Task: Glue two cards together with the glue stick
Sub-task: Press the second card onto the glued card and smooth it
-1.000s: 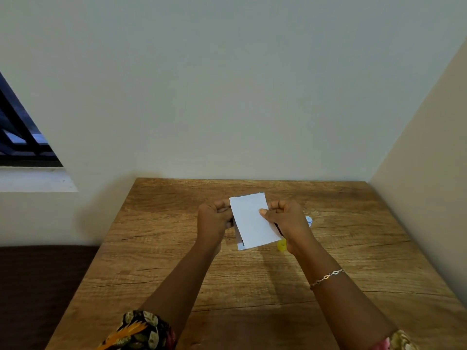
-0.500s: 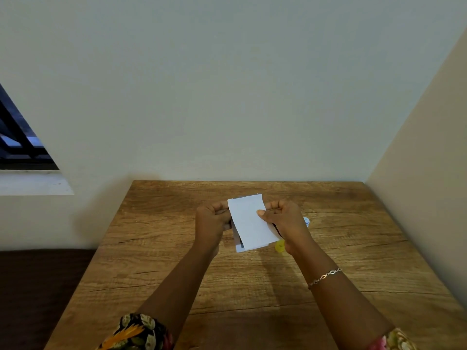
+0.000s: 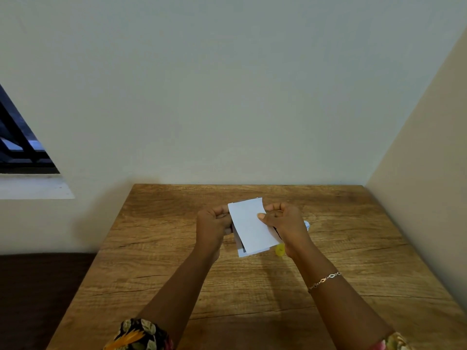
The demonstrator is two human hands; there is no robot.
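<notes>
Two white cards (image 3: 249,224) are held one over the other above the wooden table (image 3: 177,261), the lower one peeking out at the bottom left edge. My left hand (image 3: 213,226) grips their left side. My right hand (image 3: 284,223) pinches the right side with the thumb on the top card. A yellow piece of the glue stick (image 3: 280,249) shows just under my right hand, and a pale blue-white piece (image 3: 306,225) shows behind it; the rest is hidden by the hand.
The table stands in a corner, with a wall at the back and another wall (image 3: 417,198) close on the right. A window (image 3: 17,147) is at the left. A dark floor lies left of the table.
The cards and both hands stay nearly in place. The top card has shifted slightly against the lower one, and the view has drifted a little.
</notes>
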